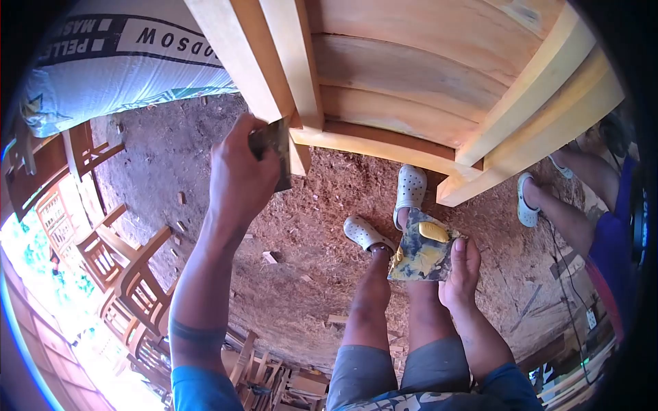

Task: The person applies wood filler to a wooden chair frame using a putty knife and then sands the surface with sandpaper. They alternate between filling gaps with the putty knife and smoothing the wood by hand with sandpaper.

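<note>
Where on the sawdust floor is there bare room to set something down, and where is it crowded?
Free: sawdust floor between the left hand holding a dark flat scraper and the white perforated clogs. Also the darker dirt under the white printed sack. Crowded: stacked wooden chairs at left; the right hand with yellow-smeared board.

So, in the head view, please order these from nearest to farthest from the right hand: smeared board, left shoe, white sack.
From the right hand:
1. smeared board, held in that hand.
2. left shoe, on the sawdust just left of it.
3. white sack, far at the upper left.
</note>
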